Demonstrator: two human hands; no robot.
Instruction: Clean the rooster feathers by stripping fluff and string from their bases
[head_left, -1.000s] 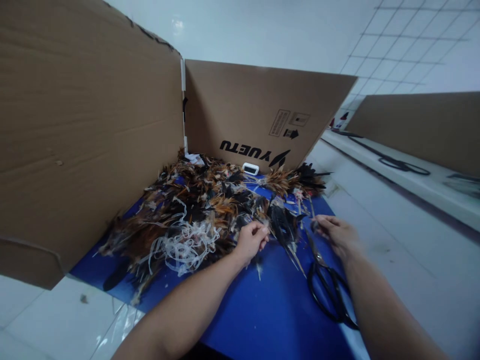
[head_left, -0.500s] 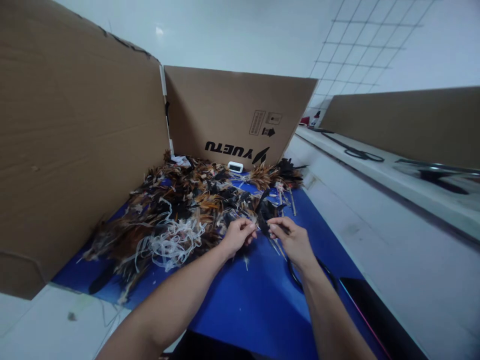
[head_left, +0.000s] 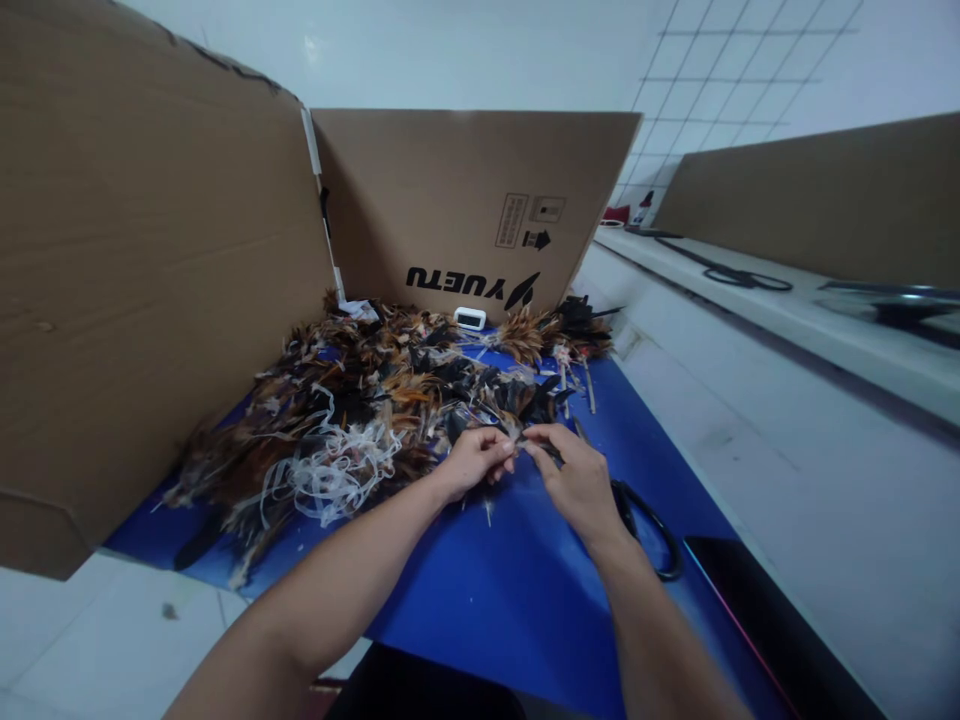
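Note:
Over the front of a spread of brown and black feathers point(head_left: 409, 390), my two hands almost meet. My left hand point(head_left: 480, 462) is closed, thumb pressed to the fingers on a small greyish feather point(head_left: 514, 424) that pokes up from the pinch. Close beside it, my right hand point(head_left: 571, 475) pinches at the base of the same feather tuft; its exact hold is partly hidden by the fingers. Left of my hands, a tangle of thin whitish, translucent strips point(head_left: 341, 470) lies on the feathers.
A blue mat point(head_left: 517, 610) covers the table. Scissors with black handles point(head_left: 652, 530) and a dark phone-like slab point(head_left: 757, 620) lie at right. Cardboard panels point(head_left: 465, 170) stand behind and left. A small white device point(head_left: 470, 318) sits at the back; a ledge point(head_left: 810, 310) holds more scissors.
My right hand has moved left, its fingertips now against those of my left hand. The scissor handles show more beside my right wrist. The view has shifted slightly.

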